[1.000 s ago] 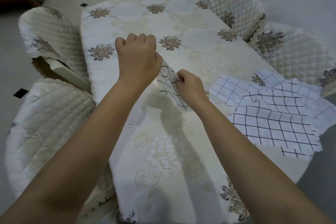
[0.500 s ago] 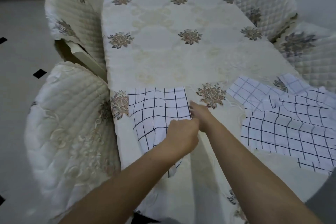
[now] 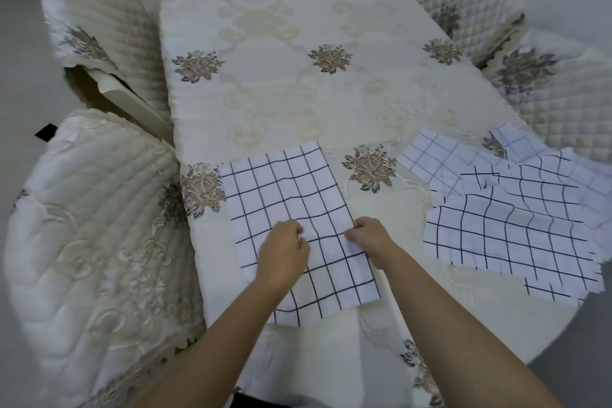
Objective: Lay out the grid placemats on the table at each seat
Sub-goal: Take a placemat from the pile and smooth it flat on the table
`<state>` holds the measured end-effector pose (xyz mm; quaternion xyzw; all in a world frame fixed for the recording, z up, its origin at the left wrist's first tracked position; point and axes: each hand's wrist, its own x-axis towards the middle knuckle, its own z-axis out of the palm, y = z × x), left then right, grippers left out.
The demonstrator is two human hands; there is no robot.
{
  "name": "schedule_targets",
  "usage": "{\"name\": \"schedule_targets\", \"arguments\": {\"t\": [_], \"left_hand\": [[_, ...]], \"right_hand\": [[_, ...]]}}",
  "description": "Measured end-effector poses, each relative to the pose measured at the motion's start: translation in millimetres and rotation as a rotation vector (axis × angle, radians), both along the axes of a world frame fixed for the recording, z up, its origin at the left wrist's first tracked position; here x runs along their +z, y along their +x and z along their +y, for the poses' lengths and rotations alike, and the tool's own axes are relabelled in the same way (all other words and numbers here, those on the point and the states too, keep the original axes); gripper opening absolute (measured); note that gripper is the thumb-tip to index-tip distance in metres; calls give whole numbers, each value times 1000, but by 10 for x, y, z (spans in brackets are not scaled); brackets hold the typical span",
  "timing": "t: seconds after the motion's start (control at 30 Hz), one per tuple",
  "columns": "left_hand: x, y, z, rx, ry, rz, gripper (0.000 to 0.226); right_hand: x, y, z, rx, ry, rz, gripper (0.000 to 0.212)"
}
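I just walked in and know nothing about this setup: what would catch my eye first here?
A grid placemat lies flat by the left edge of the table. The left hand seems to pinch its middle and the right hand its right edge. Further right, a loose pile of more grid mats overlaps, and quilted chairs ring the table.

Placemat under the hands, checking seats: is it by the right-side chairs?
No, the placemat lies beside the near left-side chair.

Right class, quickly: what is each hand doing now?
Left hand: fingers curled, pinching the grid placemat.
Right hand: pinching the same placemat's right edge.
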<state>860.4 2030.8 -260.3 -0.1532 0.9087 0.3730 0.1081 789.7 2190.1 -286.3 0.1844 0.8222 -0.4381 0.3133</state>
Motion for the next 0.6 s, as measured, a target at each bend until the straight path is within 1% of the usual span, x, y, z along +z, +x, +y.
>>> {"name": "schedule_targets", "arguments": {"t": [0.1,0.17,0.23,0.27,0.3,0.4,0.6], "left_hand": [[-94,99,-347,171,-67,-8,27],[-129,162,-516,263,-85,-49,30],[-161,214,-625,318,-93,-88,33],[-181,240,-665,336,-97,-105,34],[-199,259,-693,350,-95,-114,35],[-230,300,-730,379,-64,-121,37],[-242,376,-734,337,-79,-145,45]], "right_hand": [[-103,-2,-5,-117,-22,40,35],[-131,-18,-13,-117,-22,53,26],[-125,-43,-29,-52,10,67,12],[-127,-54,-40,-12,24,70,11],[-126,-67,-43,24,35,77,15],[-121,-83,-17,102,25,98,33],[-69,-34,48,274,-27,61,35]]}}
